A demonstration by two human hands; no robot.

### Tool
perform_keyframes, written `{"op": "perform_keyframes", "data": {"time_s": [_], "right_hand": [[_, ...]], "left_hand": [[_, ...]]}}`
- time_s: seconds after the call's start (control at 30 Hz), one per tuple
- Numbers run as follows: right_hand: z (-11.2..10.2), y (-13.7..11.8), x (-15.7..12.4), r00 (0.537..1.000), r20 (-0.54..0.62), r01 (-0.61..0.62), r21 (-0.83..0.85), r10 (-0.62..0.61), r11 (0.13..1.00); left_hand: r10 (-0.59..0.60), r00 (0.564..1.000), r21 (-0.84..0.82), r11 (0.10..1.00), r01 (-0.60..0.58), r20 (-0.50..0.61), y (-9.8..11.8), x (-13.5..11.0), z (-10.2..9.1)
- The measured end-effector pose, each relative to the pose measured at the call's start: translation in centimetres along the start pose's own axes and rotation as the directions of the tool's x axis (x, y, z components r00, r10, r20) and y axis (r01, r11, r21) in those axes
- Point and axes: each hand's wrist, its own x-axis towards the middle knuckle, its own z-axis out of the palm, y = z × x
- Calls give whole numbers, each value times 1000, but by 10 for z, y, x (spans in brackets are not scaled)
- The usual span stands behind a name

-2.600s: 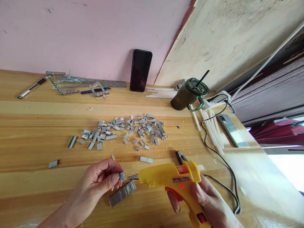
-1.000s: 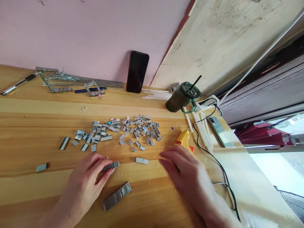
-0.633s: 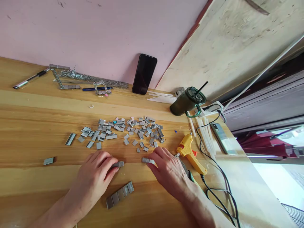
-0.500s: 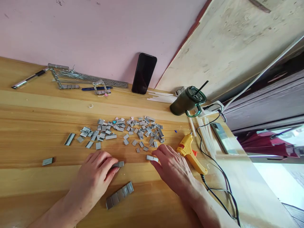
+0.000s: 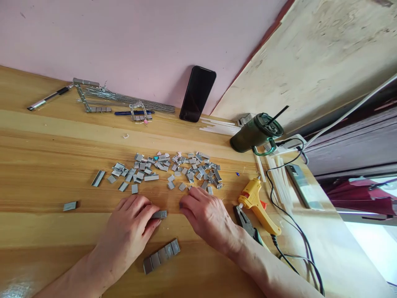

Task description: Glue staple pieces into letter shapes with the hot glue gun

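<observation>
My left hand pinches a short grey staple strip between thumb and forefinger, low over the wooden tabletop, with one end sticking out to the right. A little to the right is my right hand, its fingers bent and drawn together. Whatever they hold is hidden behind them. Nearer me, between the two forearms, lies a grey block of several segments side by side. Beyond both hands is a scattered heap of small grey staple strip pieces.
A yellow glue gun and pliers lie right of my right hand, with a black cable. Farther back are a dark green cup, a phone leaning on the wall, thin metal rods and a pen.
My right hand has moved left toward my left hand, and the pale strip at its fingertips is now out of sight. The pliers have come into view. My left hand keeps its pinch.
</observation>
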Motion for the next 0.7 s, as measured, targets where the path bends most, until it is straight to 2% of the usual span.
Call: {"op": "perform_keyframes", "data": {"time_s": [0.23, 0.5, 0.7], "right_hand": [[7, -10, -2, 995, -61, 89, 119, -83, 989], [10, -8, -2, 991, -97, 101, 73, -94, 992], [11, -13, 0, 989, -80, 128, 90, -121, 988]], "left_hand": [[-10, 1000, 16, 1000, 9, 17, 2, 0, 1], [-22, 1000, 11, 1000, 22, 4, 2, 1, 1], [-33, 999, 25, 999, 33, 23, 2, 1, 2]]}}
